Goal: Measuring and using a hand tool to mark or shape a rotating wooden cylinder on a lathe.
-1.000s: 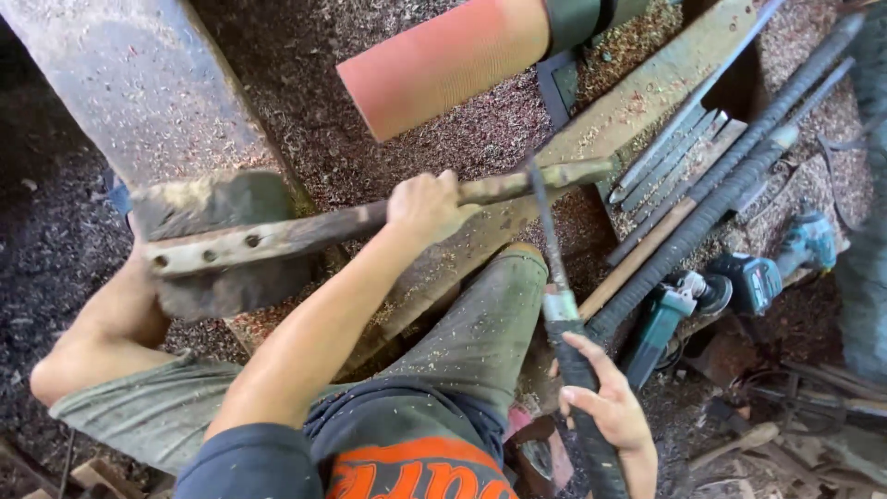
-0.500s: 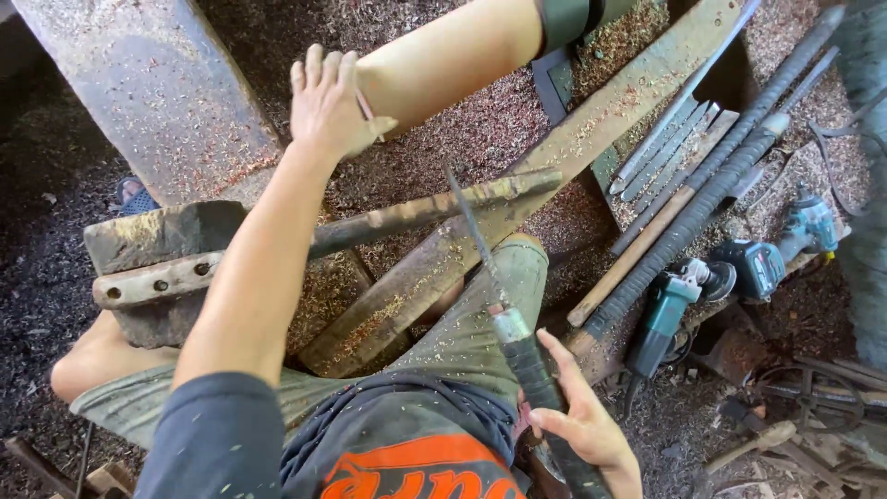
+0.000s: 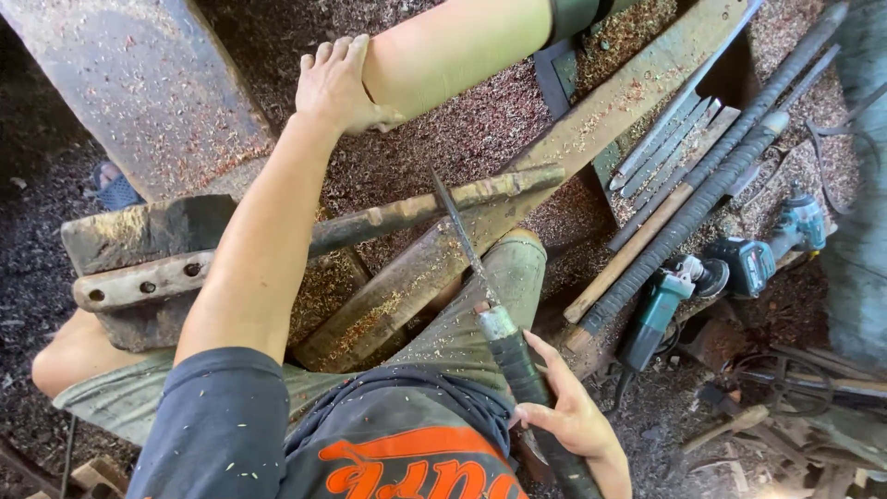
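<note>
My left hand (image 3: 337,83) reaches forward and grips the near end of a smooth, pale turned wooden cylinder (image 3: 462,42) at the top of the view. My right hand (image 3: 573,420) holds the black wrapped handle of a long thin chisel (image 3: 494,314), its blade pointing up over my knee. Below my left arm a rough, notched wooden bar (image 3: 397,212) lies across a heavy wooden block (image 3: 148,231), untouched by either hand.
Wood shavings cover the ground. A wide plank (image 3: 139,83) slants at top left, a long beam (image 3: 628,102) at centre right. To the right lie ribbed steel bars (image 3: 711,185), flat blades (image 3: 665,139), a teal angle grinder (image 3: 661,310) and a teal drill (image 3: 776,240).
My left hand let go of the notched bar and reached up to the pale cylinder. My right hand raised the chisel so its blade points further forward.
</note>
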